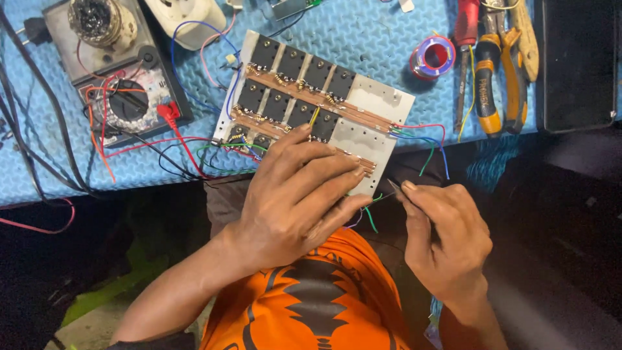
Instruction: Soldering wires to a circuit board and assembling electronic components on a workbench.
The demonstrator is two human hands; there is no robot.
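Two hands: left [304, 194] spread flat on circuit board [311, 104], right [447, 240] pinching thin tool [394, 187].

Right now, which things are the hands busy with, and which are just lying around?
In use:
left hand pressing on the metal board of black parts
right hand pinching a thin metal tool
green wire

Lying about:
meter
solder spool
pliers
red screwdriver
blue mat
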